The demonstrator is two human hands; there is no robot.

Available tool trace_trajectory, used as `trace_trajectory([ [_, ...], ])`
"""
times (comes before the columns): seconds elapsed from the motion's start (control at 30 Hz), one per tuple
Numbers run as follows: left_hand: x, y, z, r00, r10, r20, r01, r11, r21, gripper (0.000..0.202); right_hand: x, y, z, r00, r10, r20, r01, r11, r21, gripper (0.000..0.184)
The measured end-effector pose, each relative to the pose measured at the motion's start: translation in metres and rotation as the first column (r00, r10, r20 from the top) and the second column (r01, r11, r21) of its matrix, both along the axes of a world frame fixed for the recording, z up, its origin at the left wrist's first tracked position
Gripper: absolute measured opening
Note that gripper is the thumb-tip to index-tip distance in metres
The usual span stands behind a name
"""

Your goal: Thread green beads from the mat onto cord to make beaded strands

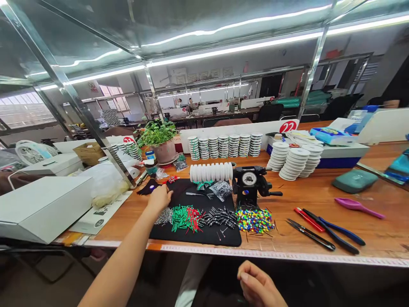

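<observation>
My left hand [160, 197] reaches over the left back part of a black mat [191, 239], beside a dark cloth-like piece [146, 187]. Its fingers bend down and away, close together; whatever they hold is hidden. Below the table's front edge is my right hand [258, 282], thumb and fingers pressed together, with nothing I can name between them. Along the mat lie piles of small silver pieces [164, 216], green sleeves [182, 218], red sleeves [194, 218] and black parts [220, 217]. Colourful beads [255, 221] lie at the mat's right edge.
A black hand-cranked winder [249, 185] carries a row of white spools [211, 172]. Stacked spools [225, 146] line the back. Tweezers [311, 234], blue-handled pliers [335, 232] and a pink scoop [359, 207] lie right. A white box [44, 204] and potted plant [163, 147] stand left.
</observation>
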State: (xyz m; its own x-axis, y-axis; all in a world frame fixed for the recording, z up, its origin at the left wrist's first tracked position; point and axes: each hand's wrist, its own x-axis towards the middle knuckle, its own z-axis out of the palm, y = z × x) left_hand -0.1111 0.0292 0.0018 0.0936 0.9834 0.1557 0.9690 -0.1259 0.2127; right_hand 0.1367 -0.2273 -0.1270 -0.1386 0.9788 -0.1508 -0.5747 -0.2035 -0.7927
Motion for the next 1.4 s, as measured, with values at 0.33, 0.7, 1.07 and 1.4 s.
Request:
trace_trajectory([
  [0.33,-0.010,0.031,-0.009,0.966,0.060,-0.252,-0.109,0.976,-0.186,0.027,-0.002,0.000,-0.012,0.998,0.031,0.056,-0.032,0.999,0.016,0.060],
  [0.7,-0.010,0.026,-0.003,0.976,0.060,-0.210,-0.111,0.964,-0.241,0.026,-0.007,0.000,-0.012,0.991,0.058,0.117,-0.065,0.996,0.057,0.061],
  [1.07,-0.018,0.008,0.007,0.924,0.097,0.369,-0.062,0.993,-0.105,0.019,-0.008,-0.002,-0.015,0.983,0.029,0.181,-0.041,0.997,0.061,0.060],
  [1.4,0.047,-0.126,-0.011,0.325,0.155,0.933,0.357,0.893,-0.273,0.054,0.002,-0.003,0.024,0.879,-0.250,0.405,0.183,0.963,0.199,0.042],
])
